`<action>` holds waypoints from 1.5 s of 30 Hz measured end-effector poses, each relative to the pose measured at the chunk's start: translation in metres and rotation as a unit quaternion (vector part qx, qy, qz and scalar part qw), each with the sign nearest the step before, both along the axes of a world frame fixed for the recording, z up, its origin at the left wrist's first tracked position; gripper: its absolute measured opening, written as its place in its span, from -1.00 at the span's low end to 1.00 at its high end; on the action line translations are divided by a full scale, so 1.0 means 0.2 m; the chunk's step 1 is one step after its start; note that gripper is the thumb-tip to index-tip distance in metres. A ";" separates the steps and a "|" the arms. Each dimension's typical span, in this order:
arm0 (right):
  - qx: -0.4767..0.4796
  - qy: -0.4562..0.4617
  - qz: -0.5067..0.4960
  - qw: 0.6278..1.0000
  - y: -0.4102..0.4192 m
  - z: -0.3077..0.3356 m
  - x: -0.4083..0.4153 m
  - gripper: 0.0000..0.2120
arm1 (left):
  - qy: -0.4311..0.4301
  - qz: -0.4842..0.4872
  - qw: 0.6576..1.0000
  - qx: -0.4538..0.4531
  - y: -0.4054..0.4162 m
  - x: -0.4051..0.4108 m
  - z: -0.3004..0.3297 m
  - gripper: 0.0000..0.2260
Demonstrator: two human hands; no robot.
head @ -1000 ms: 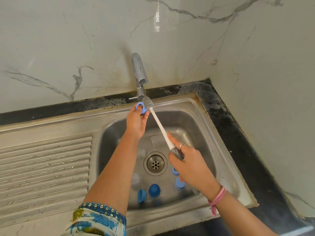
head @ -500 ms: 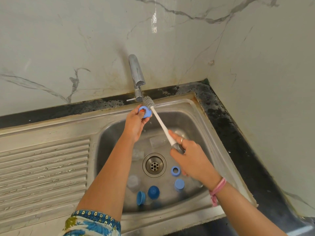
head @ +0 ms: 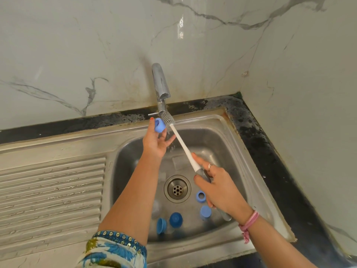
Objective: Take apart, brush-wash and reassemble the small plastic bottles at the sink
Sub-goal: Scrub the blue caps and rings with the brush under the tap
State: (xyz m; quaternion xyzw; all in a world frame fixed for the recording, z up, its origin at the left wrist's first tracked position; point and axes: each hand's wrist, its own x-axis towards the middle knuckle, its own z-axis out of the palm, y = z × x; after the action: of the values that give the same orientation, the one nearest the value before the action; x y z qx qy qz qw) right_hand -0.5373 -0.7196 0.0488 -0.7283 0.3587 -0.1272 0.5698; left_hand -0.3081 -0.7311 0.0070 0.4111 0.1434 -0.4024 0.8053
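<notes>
rinsing blue cap (head: 160, 125) and brush (head: 168, 120) under tap (head: 160, 84)

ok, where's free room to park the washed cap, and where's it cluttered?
Free: the ribbed drainboard, left of the basin, and the basin floor between the drain and the back wall under the tap. Crowded: the near basin floor, where blue caps and a ring lie under the right hand.
</notes>
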 end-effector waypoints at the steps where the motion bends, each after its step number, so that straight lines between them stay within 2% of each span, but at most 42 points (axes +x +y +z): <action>1: 0.003 0.001 0.000 1.000 0.01 -0.01 0.00 -0.46 | 0.008 0.016 1.000 -0.013 -0.01 -0.01 0.00 -0.71; 3: 0.013 0.002 -0.008 1.000 0.04 -0.01 0.00 -0.46 | 0.027 0.054 0.997 -0.042 -0.05 -0.01 0.03 -0.75; 5: 0.007 0.003 -0.014 1.000 0.06 -0.01 -0.01 -0.46 | 0.027 0.062 0.997 -0.031 -0.07 -0.02 0.07 -0.79; 8: -0.001 0.003 -0.026 1.000 0.02 0.01 0.01 -0.47 | 0.008 0.020 1.000 0.012 -0.08 -0.03 0.09 -0.78; 12: -0.018 0.004 -0.033 0.999 -0.07 0.03 0.05 -0.46 | -0.014 -0.049 0.999 0.020 -0.08 -0.03 0.10 -0.77; 17: -0.053 0.035 -0.009 0.998 0.02 0.02 0.01 -0.44 | -0.011 -0.003 0.999 0.039 -0.07 0.03 0.08 -0.72; 23: -0.050 0.036 -0.014 0.998 -0.08 0.04 0.05 -0.45 | -0.026 -0.072 0.997 0.021 -0.05 -0.03 0.05 -0.78; 27: -0.081 0.056 0.010 0.995 -0.05 0.04 0.05 -0.44 | 0.009 -0.027 1.000 -0.008 -0.04 -0.01 0.08 -0.72; 35: -0.094 0.070 0.001 0.993 0.07 -0.05 0.00 -0.44 | 0.024 0.022 0.999 0.020 -0.06 -0.03 0.02 -0.60; 40: -0.082 0.041 -0.040 0.995 0.01 -0.02 0.01 -0.48 | 0.001 -0.030 1.000 0.001 -0.07 -0.04 0.02 -0.75; 43: -0.072 0.027 -0.042 0.996 -0.08 0.02 0.06 -0.50 | -0.056 -0.093 0.994 0.019 -0.07 -0.06 0.02 -0.84; 45: -0.080 0.034 -0.030 0.996 -0.11 0.04 0.08 -0.49 | -0.083 -0.101 0.991 0.026 -0.06 -0.07 0.02 -0.87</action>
State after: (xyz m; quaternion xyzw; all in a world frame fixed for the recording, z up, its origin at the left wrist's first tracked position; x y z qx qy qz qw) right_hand -0.5218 -0.7409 0.0565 -0.7645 0.3878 -0.1479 0.4932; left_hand -0.3225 -0.7437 0.0114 0.4761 0.0443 -0.4427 0.7585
